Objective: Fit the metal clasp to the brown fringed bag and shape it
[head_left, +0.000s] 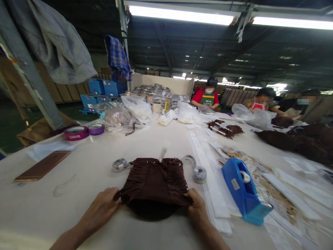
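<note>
A dark brown fringed bag [156, 180] lies on the table in front of me, its rounded dark end towards me. My left hand [105, 205] is closed on fringe at the bag's left side. On the opposite side my right hand [195, 203] grips the fringe too, fingers pinched. At the bag's far edge are small metal eyelets and a little clear-wrapped piece [162, 154]. Beside the top corners lie two wrapped coils, a left coil [120, 164] and a right coil [199, 174], which look like covered straps.
A blue tape dispenser [240, 191] stands at right among white strips and plastic. Left are a phone [43, 166] and tape rolls [76, 133]. Plastic bags [137, 107] and another brown fringed item [225, 129] lie farther back. Several people work across the table, one in a red top [208, 97].
</note>
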{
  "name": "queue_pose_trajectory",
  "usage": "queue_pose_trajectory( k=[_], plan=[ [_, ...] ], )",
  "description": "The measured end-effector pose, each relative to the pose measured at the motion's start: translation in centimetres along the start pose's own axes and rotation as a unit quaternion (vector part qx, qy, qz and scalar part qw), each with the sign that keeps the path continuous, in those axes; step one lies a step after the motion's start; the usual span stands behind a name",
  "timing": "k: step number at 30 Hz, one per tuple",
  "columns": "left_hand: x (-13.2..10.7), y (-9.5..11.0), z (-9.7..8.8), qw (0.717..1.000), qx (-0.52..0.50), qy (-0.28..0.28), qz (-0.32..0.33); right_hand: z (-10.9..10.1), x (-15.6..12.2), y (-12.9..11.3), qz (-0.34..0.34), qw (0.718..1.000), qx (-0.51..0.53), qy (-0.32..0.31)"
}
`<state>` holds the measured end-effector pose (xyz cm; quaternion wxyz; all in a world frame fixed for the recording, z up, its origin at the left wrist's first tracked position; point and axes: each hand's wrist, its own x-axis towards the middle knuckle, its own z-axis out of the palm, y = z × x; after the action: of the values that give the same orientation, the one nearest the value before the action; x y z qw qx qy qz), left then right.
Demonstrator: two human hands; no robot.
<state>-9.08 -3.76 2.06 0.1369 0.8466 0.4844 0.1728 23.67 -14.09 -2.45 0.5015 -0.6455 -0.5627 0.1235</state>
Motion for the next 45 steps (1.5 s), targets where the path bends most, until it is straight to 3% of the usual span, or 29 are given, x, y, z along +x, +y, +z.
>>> queue_pose_trajectory(
  k=[3,6,7,9,12,15,17,20,23,26,29,31,34,38,40,42,45],
  plan=[
    [1.4,2.4,-4.0,0.984,0.165,-0.054,-0.027,0.1,0.0,0.0,-0.01,1.0,0.004,0.001],
    [4.7,7.8,-6.5,0.978,0.208,0.008,0.011,0.2,-0.1,0.1,-0.015,1.0,0.001,0.001],
    [5.9,9.9,-6.4,0.977,0.204,0.037,0.047,0.2,-0.1,0.1,-0.015,1.0,-0.002,0.001],
    [7.6,13.4,-4.6,0.977,0.192,0.045,0.085,0.2,-0.2,0.2,-0.015,1.0,-0.01,0.003],
    [7.2,15.9,0.9,0.978,0.184,0.028,0.09,0.4,-0.3,0.1,-0.012,1.0,-0.021,0.008],
    [4.5,15.2,6.0,0.98,0.186,0.03,0.07,0.2,-0.3,0.2,-0.011,0.999,-0.028,0.012],
    [3.3,14.1,7.7,0.98,0.177,0.071,0.057,-0.6,-0.1,0.3,-0.01,1.0,-0.027,-0.003],
    [3.1,13.4,8.3,0.978,0.174,0.101,0.063,-2.5,0.1,-0.7,-0.023,0.998,-0.065,0.002],
    [3.4,13.2,8.4,0.971,0.183,0.133,0.077,-3.1,0.2,-3.9,-0.096,0.987,-0.124,0.035],
    [3.3,12.3,9.5,0.95,0.214,0.193,0.123,0.1,-0.2,-7.8,-0.174,0.977,-0.105,-0.064],
    [2.9,10.9,10.9,0.913,0.229,0.303,0.15,5.2,0.0,-9.6,-0.132,0.965,-0.21,-0.089],
    [2.7,10.4,11.3,0.903,0.224,0.341,0.136,7.5,0.6,-9.6,-0.131,0.946,-0.27,-0.119],
    [2.6,10.7,10.9,0.916,0.238,0.305,0.105,7.8,2.0,-8.8,-0.099,0.93,-0.323,-0.144],
    [2.9,11.7,9.9,0.934,0.278,0.212,0.074,4.8,3.2,-7.1,0.067,0.907,-0.412,-0.059],
    [3.1,11.8,9.8,0.935,0.281,0.202,0.076,3.6,3.3,-6.6,0.104,0.897,-0.43,-0.007],
    [3.1,11.7,10.0,0.936,0.28,0.199,0.078,3.4,3.3,-6.5,0.07,0.913,-0.401,0.02],
    [3.0,11.3,10.3,0.938,0.278,0.194,0.076,4.9,3.7,-7.3,-0.006,0.948,-0.313,-0.057]
  ],
)
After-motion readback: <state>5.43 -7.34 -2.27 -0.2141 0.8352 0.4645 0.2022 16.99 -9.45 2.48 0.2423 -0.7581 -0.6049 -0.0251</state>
